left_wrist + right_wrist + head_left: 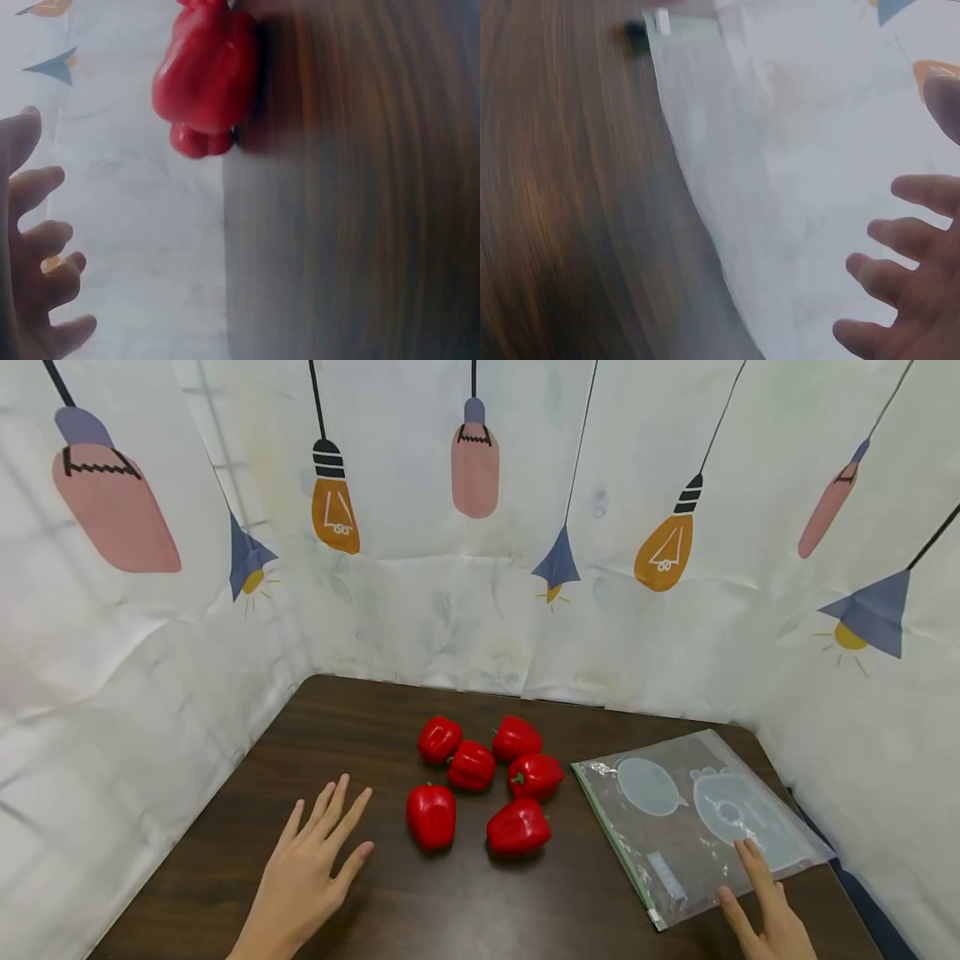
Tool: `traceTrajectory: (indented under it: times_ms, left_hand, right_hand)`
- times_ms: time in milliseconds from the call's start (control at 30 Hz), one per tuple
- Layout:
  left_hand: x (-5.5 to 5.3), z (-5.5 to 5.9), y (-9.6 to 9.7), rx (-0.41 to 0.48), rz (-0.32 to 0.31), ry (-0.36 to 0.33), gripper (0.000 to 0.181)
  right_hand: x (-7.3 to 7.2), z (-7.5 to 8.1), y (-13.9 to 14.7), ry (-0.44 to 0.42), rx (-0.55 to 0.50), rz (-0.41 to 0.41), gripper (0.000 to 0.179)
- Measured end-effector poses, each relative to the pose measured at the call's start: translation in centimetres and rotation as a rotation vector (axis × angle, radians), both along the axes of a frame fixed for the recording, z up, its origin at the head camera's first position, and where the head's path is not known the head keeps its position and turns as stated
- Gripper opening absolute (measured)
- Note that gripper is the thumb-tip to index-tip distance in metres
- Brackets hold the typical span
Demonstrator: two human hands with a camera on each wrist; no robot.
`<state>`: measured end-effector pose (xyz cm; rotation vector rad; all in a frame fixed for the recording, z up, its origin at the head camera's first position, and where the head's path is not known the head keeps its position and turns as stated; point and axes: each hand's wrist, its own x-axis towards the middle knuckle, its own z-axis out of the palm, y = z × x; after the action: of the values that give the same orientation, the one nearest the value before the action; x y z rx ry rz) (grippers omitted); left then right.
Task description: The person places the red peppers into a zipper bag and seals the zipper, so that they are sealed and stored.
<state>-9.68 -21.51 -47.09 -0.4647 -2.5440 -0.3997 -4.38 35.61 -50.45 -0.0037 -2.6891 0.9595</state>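
Note:
Several red bell peppers (431, 817) lie loosely grouped on the dark wooden table, and some of them show in the left wrist view as a red cluster (206, 75). To their left is my left hand (311, 860), fingers spread and holding nothing. At the right lies a flat, clear zip bag (705, 827) with a green zip edge and pale printed shapes. My right hand (772, 910) is over the bag's near edge with fingers extended; whether it touches the plastic I cannot tell. In the right wrist view the bag's slider (662, 21) appears near the top.
The brown table (375, 710) is bordered by white hanging cloth (420, 610) printed with lamps and bulbs, at the back and both sides. Dark blue material (862, 893) shows beyond the table's right edge.

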Motion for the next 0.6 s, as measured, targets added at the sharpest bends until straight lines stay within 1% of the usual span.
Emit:
traceTrajectory:
  times_ms: [133, 167, 267, 400, 467, 533, 600]
  left_hand:
    - [0.0, 0.0, 1.3, 0.08, -0.031, 0.07, 0.067]
    - [0.0, 0.0, 1.7, 0.097, -0.042, 0.085, 0.064]
    - [-0.3, 0.3, 2.9, 0.136, -0.072, 0.111, 0.059]
    - [-0.5, 0.6, 4.3, 0.168, -0.094, 0.108, 0.055]
    - [-0.9, 0.7, 5.1, 0.18, -0.112, 0.105, 0.053]
    - [-1.2, 0.6, 6.0, 0.195, -0.133, 0.1, 0.051]
    - [-1.5, 0.5, 6.8, 0.218, -0.156, 0.096, 0.049]
  right_hand:
    - [-0.2, 0.3, -1.7, 0.035, 0.02, -0.05, 0.071]
    - [-0.4, 0.5, -2.0, 0.048, 0.028, -0.054, 0.07]
    - [-0.9, 0.9, -2.9, 0.084, 0.011, -0.059, 0.065]
    - [-1.3, 1.3, -4.1, 0.045, -0.061, -0.063, 0.058]
    - [-1.5, 1.4, -4.6, 0.022, -0.098, -0.075, 0.054]
    - [-1.9, 1.5, -4.9, 0.021, -0.155, -0.067, 0.05]
    - [-2.5, 1.5, -5.4, 0.04, -0.23, -0.049, 0.046]
